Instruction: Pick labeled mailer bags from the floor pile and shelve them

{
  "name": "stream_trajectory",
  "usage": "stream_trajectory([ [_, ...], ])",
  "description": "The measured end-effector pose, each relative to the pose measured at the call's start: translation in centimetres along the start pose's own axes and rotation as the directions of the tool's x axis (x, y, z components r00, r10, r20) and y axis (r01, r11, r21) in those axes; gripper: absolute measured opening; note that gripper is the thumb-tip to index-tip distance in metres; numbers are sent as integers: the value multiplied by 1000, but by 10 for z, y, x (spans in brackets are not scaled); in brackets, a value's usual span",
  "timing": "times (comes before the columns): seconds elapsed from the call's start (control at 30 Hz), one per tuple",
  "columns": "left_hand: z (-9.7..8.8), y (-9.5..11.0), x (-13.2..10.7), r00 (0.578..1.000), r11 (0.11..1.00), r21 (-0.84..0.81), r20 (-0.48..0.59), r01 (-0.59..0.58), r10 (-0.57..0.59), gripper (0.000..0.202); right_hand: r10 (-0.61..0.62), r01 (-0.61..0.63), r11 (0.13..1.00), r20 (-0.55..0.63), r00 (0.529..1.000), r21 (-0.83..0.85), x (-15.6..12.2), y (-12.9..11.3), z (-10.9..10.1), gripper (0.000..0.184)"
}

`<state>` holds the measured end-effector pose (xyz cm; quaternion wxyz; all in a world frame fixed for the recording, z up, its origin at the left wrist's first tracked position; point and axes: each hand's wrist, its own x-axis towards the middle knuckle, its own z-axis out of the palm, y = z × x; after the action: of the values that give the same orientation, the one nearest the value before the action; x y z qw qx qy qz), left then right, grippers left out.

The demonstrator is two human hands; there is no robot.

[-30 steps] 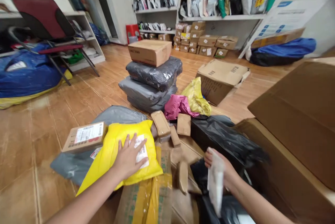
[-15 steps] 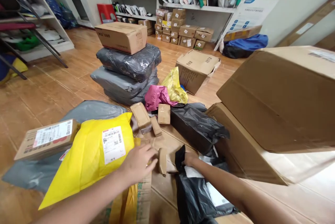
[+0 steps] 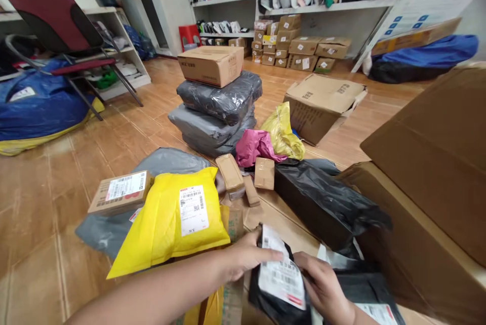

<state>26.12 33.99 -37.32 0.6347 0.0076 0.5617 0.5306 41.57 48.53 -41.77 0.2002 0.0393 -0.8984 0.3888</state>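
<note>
A small black plastic parcel with a white shipping label is held between both hands, low in the middle of the view. My left hand grips its left side, the thumb lying across the label. At the right edge, my right hand has its fingers closed on the black plastic. To the left lies a bright yellow mailer with a white label. Another black parcel rests under and beside my right wrist. A long black-wrapped parcel lies just beyond.
Small brown boxes and a pink bag lie ahead. Grey and black parcels with a carton on top form a stack. Large cartons stand at right, a chair at left, and loaded shelves at the back.
The black parcel has come up between both hands, its label now facing me. My left hand has moved across and taken hold of it. The view has swung left.
</note>
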Motion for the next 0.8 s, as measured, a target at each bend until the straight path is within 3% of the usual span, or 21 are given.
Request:
stream_trajectory([
  [0.1, 0, -3, 8, 969, 962, 141, -53, -233, 243, 64, -18, 20, 999, 59, 998, -34, 5, 1, -6, 11],
  [0.17, -8, -3, 10, 935, 924, 176, -41, -340, 352, 72, 121, -122, 992, 24, 992, 37, 11, 5, -12, 4],
  [0.2, -13, -3, 10, 921, 907, 192, -32, -376, 388, 82, 259, -254, 959, -28, 965, 124, 15, 7, -15, 8],
  [0.23, -18, -3, 9, 914, 893, 220, -18, -392, 405, 89, 439, -407, 878, -88, 894, 252, 21, 10, -18, 18],
  [0.27, -21, -3, 8, 918, 885, 265, 3, -382, 395, 88, 625, -530, 737, -124, 771, 418, 28, 12, -21, 28],
  [0.33, -25, -2, 6, 948, 876, 371, 40, -308, 317, 70, 863, -576, 383, -59, 501, 722, 44, 13, -24, 46],
  [0.37, -24, -3, 5, 963, 880, 396, 51, -264, 266, 62, 900, -524, 253, 1, 436, 813, 53, 12, -25, 52],
  [0.4, -22, -3, 4, 974, 894, 389, 53, -222, 219, 58, 903, -458, 186, 32, 429, 869, 61, 8, -26, 55],
  [0.43, -18, -4, 4, 982, 913, 361, 54, -188, 181, 59, 884, -386, 179, 24, 467, 905, 69, 3, -27, 58],
  [0.53, -5, -7, 4, 997, 963, 262, 50, -64, 53, 77, 725, -129, 311, -148, 673, 942, 85, -24, -34, 58],
  [0.6, 4, -7, 3, 991, 983, 181, 133, 7, -32, 86, 572, 39, 379, -267, 776, 925, 89, -43, -39, 56],
  [0.7, 14, -3, -3, 937, 995, -70, 347, 68, -40, 84, 366, 193, 522, -423, 829, 831, 84, -53, -41, 52],
  [0.73, 16, -2, -5, 936, 989, -141, 352, 54, -1, 79, 270, 202, 612, -443, 855, 764, 80, -51, -39, 50],
  [0.8, 19, 2, -8, 974, 973, -230, 218, -15, 66, 68, 69, 151, 798, -338, 938, 583, 71, -42, -33, 46],
])
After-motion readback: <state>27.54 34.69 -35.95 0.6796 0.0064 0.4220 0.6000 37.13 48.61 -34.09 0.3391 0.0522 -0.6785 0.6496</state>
